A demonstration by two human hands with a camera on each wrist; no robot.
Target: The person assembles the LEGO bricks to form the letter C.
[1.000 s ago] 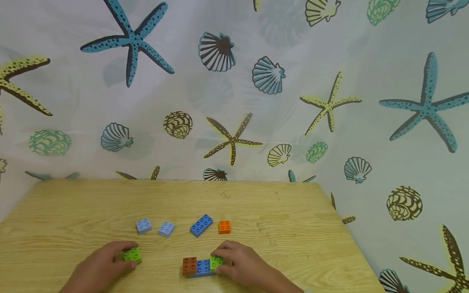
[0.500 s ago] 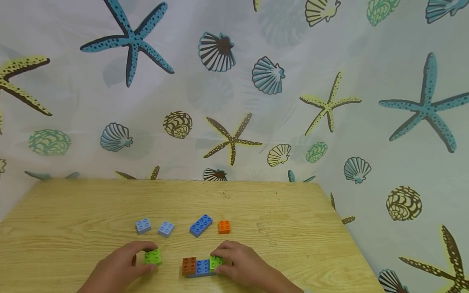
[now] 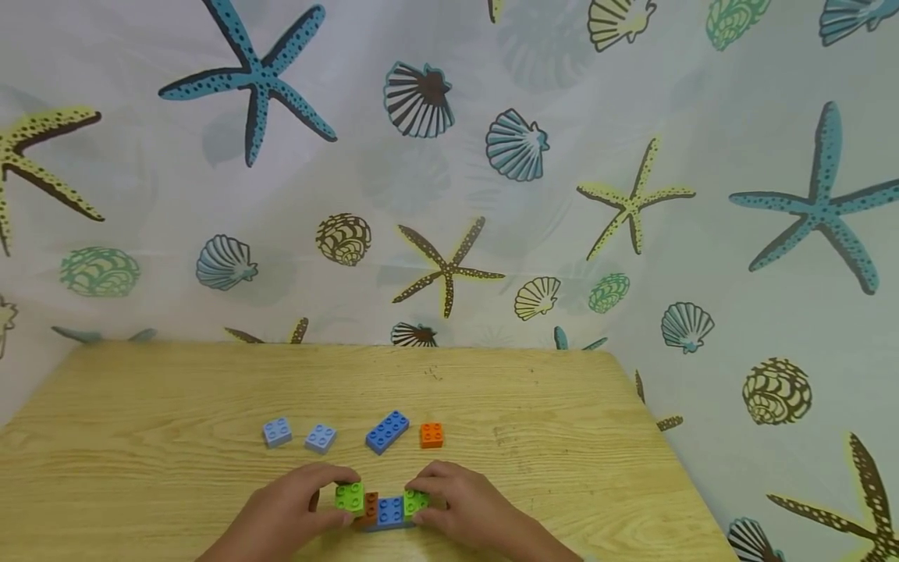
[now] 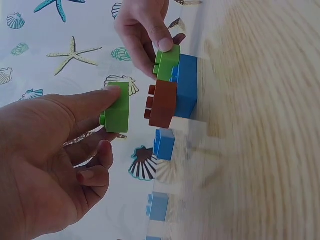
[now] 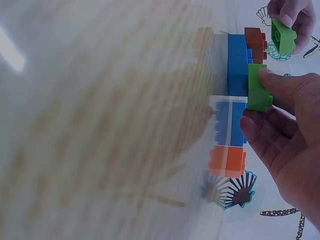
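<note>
My left hand [image 3: 291, 503] pinches a lime-green toy brick [image 3: 350, 499] between thumb and fingers. The left wrist view has that brick [image 4: 118, 107] apart from the brown brick [image 4: 164, 104], held higher than it. The brown brick sits on the left end of a long blue brick [image 3: 390, 511] that lies on the table. On the blue brick's right end is a second lime-green brick [image 3: 415, 503], which my right hand [image 3: 463, 499] pinches. Blue studs show between the two mounted bricks. From the head, the left green brick partly covers the brown one.
Behind the hands lie two light-blue bricks [image 3: 277, 432], [image 3: 321, 439], a long blue brick [image 3: 387, 432] turned at a slant, and an orange brick [image 3: 431, 435]. The wooden table [image 3: 562, 437] ends at a curtain [image 3: 449, 156] patterned with shells and starfish.
My left hand has moved right with its green brick, from left of the built piece to over the brown brick. The right hand has kept its place and grip.
</note>
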